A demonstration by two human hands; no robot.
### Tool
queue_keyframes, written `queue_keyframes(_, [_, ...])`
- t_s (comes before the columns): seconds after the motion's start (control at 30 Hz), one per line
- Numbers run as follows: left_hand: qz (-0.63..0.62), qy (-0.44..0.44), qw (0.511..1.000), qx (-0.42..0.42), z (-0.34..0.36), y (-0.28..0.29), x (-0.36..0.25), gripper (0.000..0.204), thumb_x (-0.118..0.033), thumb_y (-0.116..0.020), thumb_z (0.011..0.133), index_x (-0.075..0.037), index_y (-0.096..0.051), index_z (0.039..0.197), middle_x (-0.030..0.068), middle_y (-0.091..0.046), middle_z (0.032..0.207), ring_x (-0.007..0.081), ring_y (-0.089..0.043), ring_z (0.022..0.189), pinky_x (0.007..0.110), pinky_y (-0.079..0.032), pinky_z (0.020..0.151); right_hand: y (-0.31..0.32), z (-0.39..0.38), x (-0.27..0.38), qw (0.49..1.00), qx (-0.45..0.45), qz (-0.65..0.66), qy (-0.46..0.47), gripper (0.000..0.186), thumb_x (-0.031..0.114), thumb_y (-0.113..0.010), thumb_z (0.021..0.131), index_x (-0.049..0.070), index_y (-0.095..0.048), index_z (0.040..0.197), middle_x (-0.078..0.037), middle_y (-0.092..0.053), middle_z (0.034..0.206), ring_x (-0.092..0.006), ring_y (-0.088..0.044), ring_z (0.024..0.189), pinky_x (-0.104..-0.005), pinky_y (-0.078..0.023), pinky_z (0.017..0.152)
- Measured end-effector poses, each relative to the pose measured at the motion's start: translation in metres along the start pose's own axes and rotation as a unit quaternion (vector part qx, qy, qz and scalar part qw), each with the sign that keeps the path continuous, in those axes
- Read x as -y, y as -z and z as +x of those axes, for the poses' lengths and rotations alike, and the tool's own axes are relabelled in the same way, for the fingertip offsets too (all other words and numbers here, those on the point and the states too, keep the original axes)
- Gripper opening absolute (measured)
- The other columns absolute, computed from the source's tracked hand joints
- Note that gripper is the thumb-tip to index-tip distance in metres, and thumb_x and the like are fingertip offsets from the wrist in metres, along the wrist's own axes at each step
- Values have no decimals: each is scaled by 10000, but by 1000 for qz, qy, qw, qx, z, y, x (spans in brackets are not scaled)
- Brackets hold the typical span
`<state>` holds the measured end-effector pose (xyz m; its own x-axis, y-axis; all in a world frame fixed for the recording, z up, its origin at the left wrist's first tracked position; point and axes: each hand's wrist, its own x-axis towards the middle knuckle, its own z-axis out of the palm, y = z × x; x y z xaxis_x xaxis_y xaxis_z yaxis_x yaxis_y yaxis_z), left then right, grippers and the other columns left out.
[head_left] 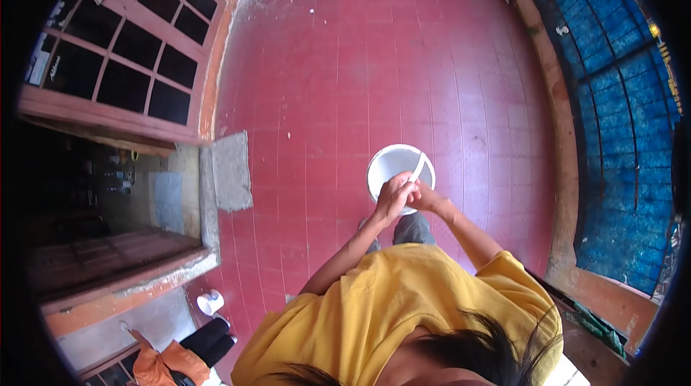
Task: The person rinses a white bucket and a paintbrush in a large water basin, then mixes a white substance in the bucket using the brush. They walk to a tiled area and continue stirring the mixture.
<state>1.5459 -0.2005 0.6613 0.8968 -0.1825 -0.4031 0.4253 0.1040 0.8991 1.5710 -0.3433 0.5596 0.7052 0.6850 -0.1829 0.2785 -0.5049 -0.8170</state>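
Over a white bucket (389, 160) on the floor, both my hands meet in front of me. My left hand (394, 194) is closed, its fingers curled round the lower end of a narrow white strip (419, 166). That strip sticks up and away from my hands, crossing the bucket's opening toward its far rim. My right hand (425, 198) presses against the left with bent fingers; what lies within it is hidden. The near part of the bucket is covered by my hands, and its contents cannot be made out. My feet and grey trouser legs stand just behind it.
Red tiles (338, 84) cover the floor. At left are a grey mat (232, 170), an open doorway and a paned door (133, 48). A person in orange (173, 363) sits lower left by a white pail (209, 302). Blue sheeting (619, 120) behind bars lines the right side.
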Motion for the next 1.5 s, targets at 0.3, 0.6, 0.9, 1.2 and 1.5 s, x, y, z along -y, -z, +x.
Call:
queue_keyframes(0.3, [5,12,997,-80,155,126,-120,209,-200,-476,811,-12,-565,825,55,-562,628,95,-479,555,222,-387,550,109,239,18,992,-64,-55,94,126,17,-561,670,36,-622,779,-175,-612,841,-357,-569,856,-398,-485,733])
queue_keyframes(0.6, [-53,-22,994,-92,345,210,-230,257,-214,-470,810,1,-561,917,94,-605,707,121,-537,607,238,-423,605,192,444,-30,991,34,-124,46,52,108,-545,723,81,-568,760,-146,-609,759,-346,-596,752,-411,-492,691])
queue_keyframes(0.9, [-81,13,995,58,557,277,-335,211,-172,-461,813,-16,-524,941,86,-615,800,116,-556,685,235,-439,672,340,609,-71,989,-45,-118,82,83,113,-562,735,58,-587,793,-169,-611,812,-354,-585,839,-409,-478,766])
queue_keyframes(1.2, [-58,20,997,47,759,353,-438,179,-166,-448,839,-28,-519,928,40,-570,769,108,-554,722,243,-417,673,495,783,-61,986,-95,-119,60,113,47,-582,762,-13,-570,856,-227,-580,921,-381,-562,841,-436,-479,733])
queue_keyframes(1.5, [-159,25,986,-35,909,436,-544,381,-284,-432,863,-23,-538,1120,99,-627,805,157,-587,773,270,-436,751,635,981,-77,993,-42,-51,101,199,-59,-538,702,12,-573,884,-174,-572,913,-372,-559,884,-407,-481,720])
